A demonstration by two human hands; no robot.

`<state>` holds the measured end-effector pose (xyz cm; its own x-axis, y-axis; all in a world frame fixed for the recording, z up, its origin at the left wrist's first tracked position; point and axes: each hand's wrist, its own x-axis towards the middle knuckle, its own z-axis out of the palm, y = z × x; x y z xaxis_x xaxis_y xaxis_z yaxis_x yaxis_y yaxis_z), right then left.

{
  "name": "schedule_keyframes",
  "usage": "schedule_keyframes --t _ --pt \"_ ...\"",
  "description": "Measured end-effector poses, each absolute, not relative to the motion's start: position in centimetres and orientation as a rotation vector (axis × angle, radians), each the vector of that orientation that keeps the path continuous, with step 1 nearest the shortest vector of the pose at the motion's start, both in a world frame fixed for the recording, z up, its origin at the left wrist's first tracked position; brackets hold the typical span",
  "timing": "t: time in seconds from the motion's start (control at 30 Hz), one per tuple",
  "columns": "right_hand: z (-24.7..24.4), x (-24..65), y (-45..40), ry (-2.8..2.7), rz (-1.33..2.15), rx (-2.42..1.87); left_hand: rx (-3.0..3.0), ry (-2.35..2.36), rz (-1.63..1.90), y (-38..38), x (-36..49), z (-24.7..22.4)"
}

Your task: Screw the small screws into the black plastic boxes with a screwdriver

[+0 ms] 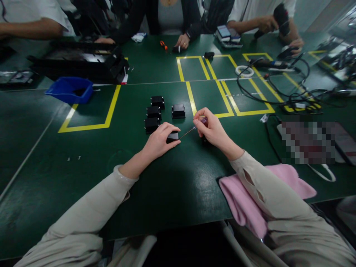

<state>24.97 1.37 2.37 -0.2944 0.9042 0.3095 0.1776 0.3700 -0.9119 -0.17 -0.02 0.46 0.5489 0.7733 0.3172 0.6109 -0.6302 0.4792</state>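
Head view: our left hand (162, 140) grips a small black box (172, 137), our right hand (209, 126) clasps a screwdriver (204, 121); we can read no labels.

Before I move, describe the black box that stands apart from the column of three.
On the green table, look right of the blue bin to three black boxes in a column. Target sits just right of them, alone; no hand touches it, unlike the held one.
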Motion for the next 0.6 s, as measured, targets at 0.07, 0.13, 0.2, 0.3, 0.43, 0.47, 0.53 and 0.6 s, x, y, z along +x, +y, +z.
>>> schedule_keyframes --t 0.07,0.13,0.2,0.3,0.43,0.47,0.53,0.6 --pt "2.32 25.02 1.38 -1.726 0.997 -0.955 2.480 1.137 0.740 -0.03 -0.13 0.47" --pt "2.33 25.04 1.38 -1.730 0.995 -0.955 2.485 1.130 0.745 -0.04 -0.10 0.48" --pt "2.37 25.03 1.38 -1.725 1.009 -0.959 2.486 1.131 0.743 -0.03 -0.07 0.47" --pt "2.44 25.01 1.39 -1.722 1.042 -0.973 2.480 1.137 0.744 -0.01 -0.05 0.42" --pt "2.48 24.97 1.29 -1.690 1.053 -0.978 2.478 1.142 0.746 0.02 -0.08 0.30" --pt "2.50 24.95 1.26 -1.688 1.052 -0.973 2.479 1.144 0.745 0.02 -0.10 0.27" --pt "2.55 24.93 1.21 -1.686 1.040 -0.971 2.480 1.145 0.743 0.03 -0.13 0.24" --pt "2.63 24.95 1.22 -1.704 1.032 -0.986 2.483 1.147 0.742 0.02 -0.17 0.26"
